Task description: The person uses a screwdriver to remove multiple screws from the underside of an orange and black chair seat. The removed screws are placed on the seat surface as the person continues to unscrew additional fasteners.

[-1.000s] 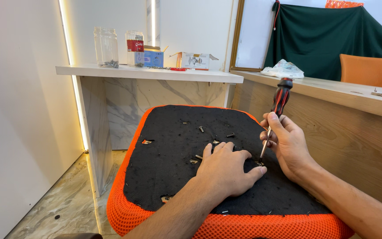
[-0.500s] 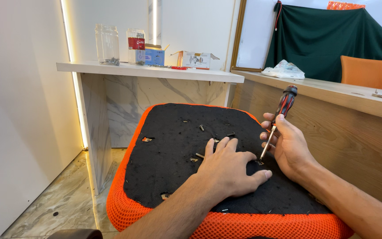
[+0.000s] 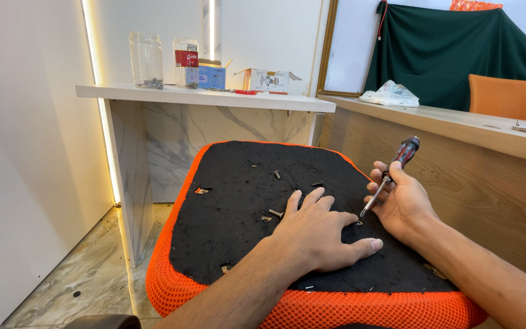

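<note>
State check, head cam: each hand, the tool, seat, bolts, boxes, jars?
left hand: flat, palm down on the seat pad
right hand: gripping the screwdriver
screwdriver: tilted, tip down at the pad
seat pad: upside down, black underside up
loose bolts: lying on the pad
cardboard boxes: flaps open
glass jars: upright, nearly empty

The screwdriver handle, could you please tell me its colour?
Red and black, on the screwdriver in the right hand; head view.
</note>
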